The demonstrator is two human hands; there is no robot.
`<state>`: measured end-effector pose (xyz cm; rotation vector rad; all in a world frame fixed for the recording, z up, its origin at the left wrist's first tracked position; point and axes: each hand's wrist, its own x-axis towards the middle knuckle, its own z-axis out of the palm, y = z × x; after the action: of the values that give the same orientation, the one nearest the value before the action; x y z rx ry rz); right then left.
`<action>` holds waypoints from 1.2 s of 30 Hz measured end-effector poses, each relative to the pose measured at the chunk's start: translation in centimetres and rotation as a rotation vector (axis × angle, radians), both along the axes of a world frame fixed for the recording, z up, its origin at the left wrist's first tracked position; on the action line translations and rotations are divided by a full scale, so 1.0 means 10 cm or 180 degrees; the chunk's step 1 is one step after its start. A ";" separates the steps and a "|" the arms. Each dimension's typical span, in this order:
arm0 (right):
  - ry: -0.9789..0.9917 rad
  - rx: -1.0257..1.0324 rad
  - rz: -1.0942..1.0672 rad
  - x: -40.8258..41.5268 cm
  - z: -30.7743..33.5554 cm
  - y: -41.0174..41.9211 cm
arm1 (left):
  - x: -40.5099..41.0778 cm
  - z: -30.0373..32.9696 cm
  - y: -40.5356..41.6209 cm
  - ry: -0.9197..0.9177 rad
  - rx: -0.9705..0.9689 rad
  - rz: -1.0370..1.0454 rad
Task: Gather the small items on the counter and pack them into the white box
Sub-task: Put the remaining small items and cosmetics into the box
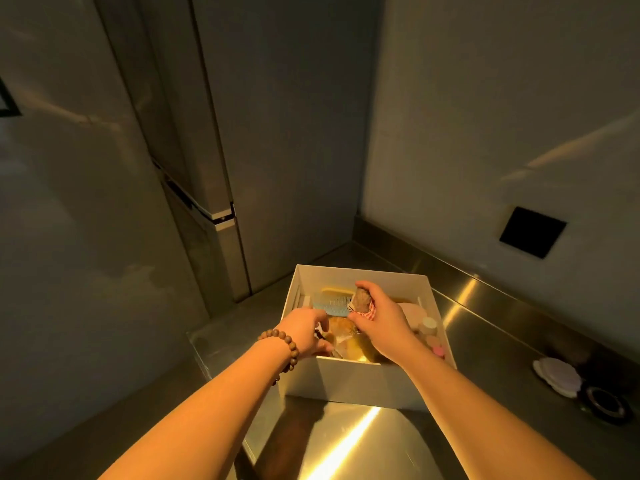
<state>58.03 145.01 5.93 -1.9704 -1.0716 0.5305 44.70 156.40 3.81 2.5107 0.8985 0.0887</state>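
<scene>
The white box [349, 379] stands open on the steel counter [485, 341]. Both my hands are inside it. My right hand [381, 317] is closed around a small brown soft toy [362, 299] with a red checked cloth, held above the box's middle. My left hand [304, 332], with a wooden bead bracelet on the wrist, reaches into the box's near left corner, fingers curled on a small dark item that I cannot identify. In the box lie a blue comb [330, 305], a yellow flat thing [335, 292], small pink and cream round pots [431, 332] and some yellowish items.
To the right on the counter lie a pale flower-shaped disc [557, 375] and a dark round ring-shaped object [604, 405]. A tall steel fridge [214, 168] stands left of the box. A wall with a black square plate [531, 232] runs behind the counter.
</scene>
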 end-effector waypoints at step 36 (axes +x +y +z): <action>0.0365 0.0660 -0.0463 0.57 0.01 -0.71 | 0.66 0.18 -0.59 -0.1233 0.0207 -0.0078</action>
<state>63.70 137.94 6.07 -1.7971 -0.8684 0.4302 51.31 150.51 5.59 2.4397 0.7130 0.5823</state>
